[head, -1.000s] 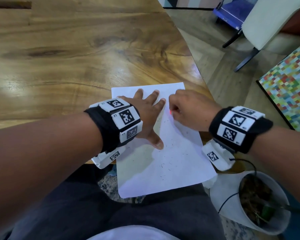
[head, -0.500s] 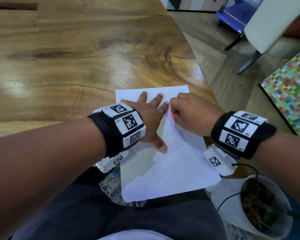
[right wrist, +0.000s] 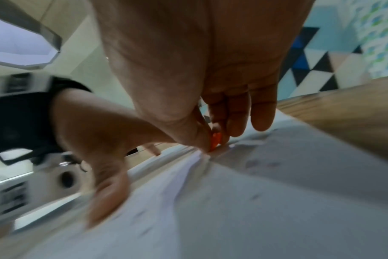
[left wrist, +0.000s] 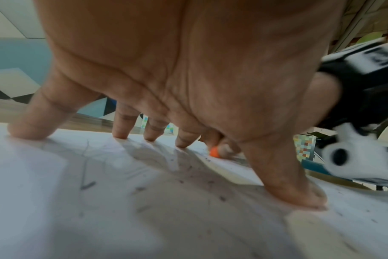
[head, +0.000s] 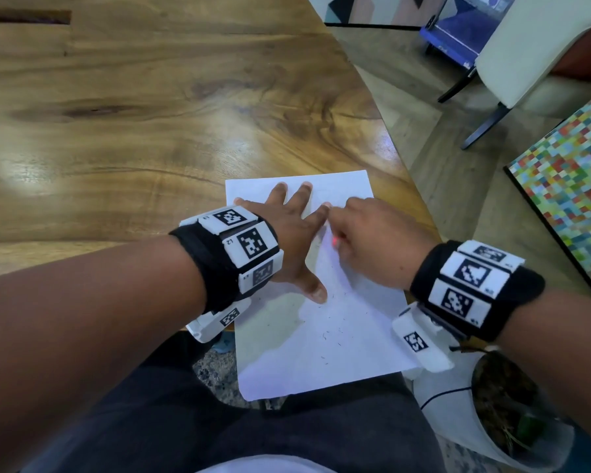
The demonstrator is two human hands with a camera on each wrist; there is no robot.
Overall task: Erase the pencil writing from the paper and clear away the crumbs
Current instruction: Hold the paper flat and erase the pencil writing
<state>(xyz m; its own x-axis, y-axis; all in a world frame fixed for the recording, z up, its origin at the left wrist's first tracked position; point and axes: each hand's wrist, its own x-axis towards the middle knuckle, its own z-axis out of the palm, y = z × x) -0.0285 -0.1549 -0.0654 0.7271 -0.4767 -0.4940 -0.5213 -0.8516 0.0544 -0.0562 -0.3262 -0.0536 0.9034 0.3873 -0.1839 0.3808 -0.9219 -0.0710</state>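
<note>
Since a second ago both hands and the paper (head: 316,322) sit a little lower in the head view, mostly head shift; the right hand (head: 377,244) is still rubbing at the same patch just beside the left index finger.

Right hand pinches a small orange eraser (right wrist: 215,141) between thumb and fingertips, tip down on the paper, grip narrow and tight. Left hand (head: 292,240) lies splayed, fingers straight, fingertips (left wrist: 120,133) and thumb pressing the sheet flat, holding nothing.

Paper lies at the near edge of the wooden table (head: 151,114), its near end hanging past that edge over the lap. Dark crumbs (head: 331,332) are scattered on the paper, nearer than the left thumb. A faint pencil stroke (left wrist: 85,168) shows under the left palm; whether writing remains at the eraser tip I cannot tell.

Handling, judged: sheet is light, thin, floppy, slides easily on polished wood, and already ripples beside the eraser in the right wrist view. Best pinned close to the rub spot with a flat hand, strokes going away from the pinning fingers to avoid creasing or tearing. Eraser is tiny, so a fingertip pinch low on it. Crumbs are loose and light; brush or tip them off.
</note>
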